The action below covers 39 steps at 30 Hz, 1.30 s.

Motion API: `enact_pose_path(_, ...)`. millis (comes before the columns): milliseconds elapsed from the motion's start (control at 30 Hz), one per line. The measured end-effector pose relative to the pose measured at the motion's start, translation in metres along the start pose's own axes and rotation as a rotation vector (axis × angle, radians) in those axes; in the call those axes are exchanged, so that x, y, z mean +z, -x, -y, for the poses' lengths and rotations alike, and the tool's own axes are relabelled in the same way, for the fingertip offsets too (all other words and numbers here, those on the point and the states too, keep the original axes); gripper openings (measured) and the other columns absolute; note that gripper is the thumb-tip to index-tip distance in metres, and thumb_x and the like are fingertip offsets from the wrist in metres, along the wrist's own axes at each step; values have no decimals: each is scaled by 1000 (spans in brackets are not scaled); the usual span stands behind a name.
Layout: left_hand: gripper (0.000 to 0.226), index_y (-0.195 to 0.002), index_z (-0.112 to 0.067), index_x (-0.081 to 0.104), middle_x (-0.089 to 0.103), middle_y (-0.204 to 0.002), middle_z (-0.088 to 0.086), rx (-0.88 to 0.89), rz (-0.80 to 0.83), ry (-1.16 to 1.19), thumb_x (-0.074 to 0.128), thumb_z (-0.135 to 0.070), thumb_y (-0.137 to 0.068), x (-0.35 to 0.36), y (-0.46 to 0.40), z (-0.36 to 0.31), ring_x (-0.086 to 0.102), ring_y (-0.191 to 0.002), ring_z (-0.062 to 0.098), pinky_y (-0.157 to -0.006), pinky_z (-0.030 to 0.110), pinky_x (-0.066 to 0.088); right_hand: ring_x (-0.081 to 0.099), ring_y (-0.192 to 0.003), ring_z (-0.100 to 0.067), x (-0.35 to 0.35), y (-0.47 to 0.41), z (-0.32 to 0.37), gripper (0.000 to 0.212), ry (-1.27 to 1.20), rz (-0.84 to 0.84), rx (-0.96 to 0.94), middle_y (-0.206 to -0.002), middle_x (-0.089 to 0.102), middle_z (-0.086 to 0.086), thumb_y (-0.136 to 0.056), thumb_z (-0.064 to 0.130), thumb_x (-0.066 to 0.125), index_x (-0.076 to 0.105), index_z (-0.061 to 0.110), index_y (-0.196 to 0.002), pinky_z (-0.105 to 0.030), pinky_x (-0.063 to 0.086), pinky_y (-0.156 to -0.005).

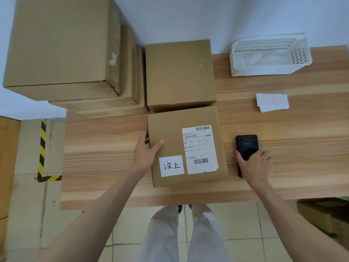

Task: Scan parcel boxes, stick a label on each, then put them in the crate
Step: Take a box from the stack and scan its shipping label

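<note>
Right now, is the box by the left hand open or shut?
Shut. The box shows flat, closed cardboard on top, with a shipping label and a white sticker stuck on. The left hand grips its edge.

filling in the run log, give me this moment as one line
left hand grips labelled box edge | right hand on black scanner lying on table | label stack untouched | white basket
</note>
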State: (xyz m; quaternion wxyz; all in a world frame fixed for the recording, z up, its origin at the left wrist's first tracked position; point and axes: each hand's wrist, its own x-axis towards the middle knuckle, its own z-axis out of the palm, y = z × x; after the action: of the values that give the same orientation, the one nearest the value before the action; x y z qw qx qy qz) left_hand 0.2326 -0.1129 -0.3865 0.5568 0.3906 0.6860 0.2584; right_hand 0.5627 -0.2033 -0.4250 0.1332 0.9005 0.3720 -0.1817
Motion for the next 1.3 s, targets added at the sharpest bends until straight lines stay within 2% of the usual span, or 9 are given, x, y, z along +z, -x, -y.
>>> enact_pose_path(133, 62, -147, -20, 45, 64, -119, -13, 5, -3, 13, 75, -20, -92, 1, -1, 3, 62, -87, -21, -68, 7, 52, 51, -87, -35, -13, -1, 0, 84, -182, -86, -47, -102, 46, -19, -85, 67, 61, 49, -9, -120, -39, 42, -68)
enact_pose_path(300, 65, -149, -20, 42, 63, -122, -9, -5, -3, 4, 75, -22, -92, 1, -3, 3, 61, -83, -22, -64, 6, 51, 52, -80, -31, -44, 12, 3, 74, -265, -84, -111, -97, 44, -9, -81, 68, 62, 53, -1, -108, -39, 47, -68)
enact_pose_path(400, 70, -151, -22, 41, 62, -132, -6, -5, 0, 3, 76, -27, -91, -1, -3, 2, 61, -93, -14, -69, 10, 51, 55, -78, -29, -71, 37, 6, 67, -178, -65, -212, -94, 47, -7, -81, 70, 59, 52, 5, -99, -41, 52, -68)
enact_pose_path(533, 71, -150, -23, 42, 62, -134, -6, -6, 6, 19, 78, -29, -89, -3, -2, 1, 61, -103, -5, -81, 19, 54, 56, -73, -26, -104, 80, 18, 62, -28, -15, -318, -87, 48, -3, -79, 73, 54, 50, 12, -88, -36, 48, -64)
enact_pose_path(600, 72, -149, -23, 44, 63, -132, -6, 0, 3, 30, 81, -30, -86, -5, -3, 2, 63, -108, 0, -92, 28, 55, 57, -78, -27, -119, 99, 27, 60, 28, 44, -337, -88, 47, -2, -80, 73, 52, 50, 13, -89, -36, 46, -65)
enact_pose_path(767, 75, -149, -22, 43, 63, -131, -4, -1, 20, 28, 82, -30, -85, -6, -1, -2, 65, -113, 12, -95, 33, 54, 57, -82, -25, -154, 134, 43, 63, 232, 95, -402, -94, 47, 0, -83, 73, 44, 57, 15, -101, -34, 37, -67)
enact_pose_path(1000, 73, -150, -19, 43, 61, -132, -2, 2, 32, 22, 80, -25, -88, -6, 1, -4, 63, -106, 7, -80, 18, 52, 50, -76, -22, -188, 150, 47, 59, 299, 90, -408, -95, 51, 1, -86, 71, 41, 61, 17, -97, -33, 38, -68)
enact_pose_path(1200, 73, -149, -21, 44, 62, -132, -3, -3, 30, 26, 81, -28, -86, -8, -3, 1, 64, -111, 11, -90, 31, 55, 53, -76, -20, -197, 145, 45, 53, 303, 83, -414, -95, 53, 2, -86, 71, 43, 54, 19, -86, -32, 39, -67)
enact_pose_path(1300, 73, -149, -22, 44, 61, -132, -3, 2, 29, 22, 81, -29, -87, -8, -3, -1, 64, -108, 6, -84, 25, 56, 52, -76, -21, -197, 144, 45, 53, 315, 68, -418, -95, 54, 2, -87, 70, 42, 54, 18, -88, -32, 38, -66)
